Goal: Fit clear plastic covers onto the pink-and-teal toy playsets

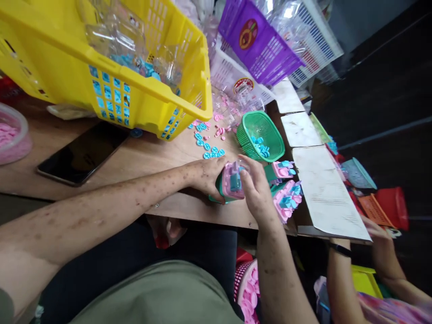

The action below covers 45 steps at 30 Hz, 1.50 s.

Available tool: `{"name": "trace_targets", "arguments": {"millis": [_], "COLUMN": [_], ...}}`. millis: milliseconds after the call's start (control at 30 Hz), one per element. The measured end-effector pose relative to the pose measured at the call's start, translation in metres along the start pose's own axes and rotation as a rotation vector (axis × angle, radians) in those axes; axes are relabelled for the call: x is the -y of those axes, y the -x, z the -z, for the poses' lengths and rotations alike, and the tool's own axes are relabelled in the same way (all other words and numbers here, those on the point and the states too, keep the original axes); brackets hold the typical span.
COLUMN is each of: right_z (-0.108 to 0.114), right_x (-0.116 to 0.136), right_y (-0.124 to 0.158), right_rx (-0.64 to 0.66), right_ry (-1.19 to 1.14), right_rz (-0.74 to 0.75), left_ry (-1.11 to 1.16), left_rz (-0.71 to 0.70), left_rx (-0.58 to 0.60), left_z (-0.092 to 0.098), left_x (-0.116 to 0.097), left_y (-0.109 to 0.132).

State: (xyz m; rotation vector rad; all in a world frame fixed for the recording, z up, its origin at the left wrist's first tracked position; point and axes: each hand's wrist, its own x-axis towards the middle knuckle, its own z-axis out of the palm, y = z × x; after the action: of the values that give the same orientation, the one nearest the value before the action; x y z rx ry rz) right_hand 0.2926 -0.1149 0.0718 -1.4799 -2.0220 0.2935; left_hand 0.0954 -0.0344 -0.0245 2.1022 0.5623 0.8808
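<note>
Near the front edge of the wooden table, my left hand (206, 176) is wrapped round the left side of a pink and green plastic toy (232, 191) with a blue part on top. My right hand (258, 191) closes on the toy's right side, its thumb beside the blue part. The fingertips behind the toy are hidden. Just right of my right hand stand two similar pink toys with blue pieces (288, 201). Small blue wheel-like discs (213, 153) lie on the wood beyond my left hand. A green basket (243, 135) behind my right hand holds small blue parts.
A large yellow crate (199, 110) with clear plastic shells fills the back left. A phone (84, 153) lies left. A purple basket (266, 58) stands behind. Cardboard flaps (329, 193) border the right, where another person's hands (378, 229) show. Pink parts (251, 292) fill a basket below.
</note>
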Motion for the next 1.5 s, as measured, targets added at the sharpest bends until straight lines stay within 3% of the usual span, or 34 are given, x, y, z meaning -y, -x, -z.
{"name": "trace_targets", "arguments": {"millis": [167,233,300,367,433,500,600,667,733,800,867,967,1067,1167,1300,1400,1500], "right_z": [-0.008,0.008,0.033,0.054,0.062,0.054,0.03,0.018,0.014,0.019,0.03,0.046,0.048,0.026,-0.028,-0.053,-0.044], "right_x": [0.0,-0.003,-0.018,-0.047,-0.082,-0.107,-0.103,-0.074,-0.039,-0.012,-0.002,-0.014,-0.036,-0.048,-0.051,-0.053,-0.055], "right_y": [0.005,0.004,0.013,0.034,0.059,0.081,0.097,0.097,0.088,0.071,0.047,-0.004,-0.075,-0.155,-0.241,-0.276,-0.29], "right_rx": [-0.024,-0.079,-0.232,-0.424,-0.579,-0.521,-0.381,-0.306,-0.19,-0.132,-0.189,-0.25,-0.14,0.059,0.294,0.336,0.327], "right_ry": [-0.144,-0.082,0.04,0.199,0.374,0.447,0.439,0.349,0.214,0.092,0.043,0.078,0.154,0.409,0.729,0.745,0.705], "right_rz": [-0.083,-0.051,-0.023,-0.053,-0.144,-0.159,-0.086,0.0,0.086,0.139,0.165,0.188,0.212,0.176,-0.04,-0.127,-0.158], "left_ry": [-0.066,-0.088,-0.118,-0.175,-0.288,-0.459,-0.679,-0.553,-0.366,-0.329,-0.338,-0.257,-0.133,-0.106,-0.138,-0.107,-0.021], "left_rz": [0.083,0.127,0.151,0.186,0.272,0.392,0.582,0.69,0.643,0.49,0.318,0.17,0.13,0.131,0.105,0.133,0.207], "left_rx": [0.041,0.08,0.109,0.105,0.06,-0.06,-0.367,-0.3,-0.128,-0.133,-0.164,-0.2,-0.216,-0.237,-0.273,-0.269,-0.266], "left_z": [0.012,0.027,0.048,0.072,0.093,0.103,0.088,0.062,0.031,0.001,-0.021,-0.037,-0.043,-0.052,-0.061,-0.063,-0.065], "left_x": [-0.009,-0.012,-0.015,-0.022,-0.038,-0.066,-0.123,-0.154,-0.166,-0.155,-0.126,-0.078,-0.05,-0.045,-0.047,-0.046,-0.045], "left_y": [0.002,0.003,0.01,0.027,0.057,0.094,0.139,0.147,0.134,0.107,0.077,0.048,0.044,0.05,0.05,0.045,0.039]}}
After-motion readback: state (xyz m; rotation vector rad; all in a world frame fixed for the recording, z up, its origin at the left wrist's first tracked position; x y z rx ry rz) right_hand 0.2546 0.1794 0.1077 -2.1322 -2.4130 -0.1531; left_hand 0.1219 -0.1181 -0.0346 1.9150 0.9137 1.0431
